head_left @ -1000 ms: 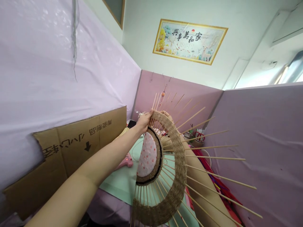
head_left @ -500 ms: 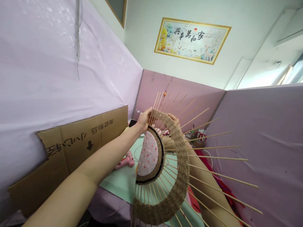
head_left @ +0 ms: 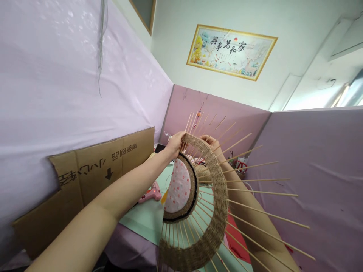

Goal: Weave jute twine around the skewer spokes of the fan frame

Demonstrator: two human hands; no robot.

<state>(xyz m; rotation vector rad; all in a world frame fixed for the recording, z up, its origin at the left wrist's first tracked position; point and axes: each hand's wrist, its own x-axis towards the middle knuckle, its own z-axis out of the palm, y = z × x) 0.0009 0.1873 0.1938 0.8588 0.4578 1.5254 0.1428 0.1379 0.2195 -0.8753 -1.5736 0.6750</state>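
Observation:
A woven fan-shaped piece point(head_left: 217, 189) with thin wooden sticks radiating outward is held up in front of me. At its centre is a half-round panel of pink dotted cloth point(head_left: 179, 187) edged by a black band. My left hand point(head_left: 176, 142) grips the upper end of the woven band, fingers closed and partly hidden behind it. Behind the band's upper right part, my right hand point(head_left: 210, 143) is closed at the weave among the sticks. Its fingertips are partly covered.
A pink glue gun point(head_left: 151, 193) lies on the green mat point(head_left: 138, 223). Cardboard point(head_left: 96, 170) leans at the left. Red-handled scissors point(head_left: 241, 165) stand in a holder behind my right arm. Pink partitions point(head_left: 312, 158) surround the table.
My right hand has shifted slightly along the back of the woven band, and its fingers look more bent. The view has tilted a little; my left hand keeps its hold.

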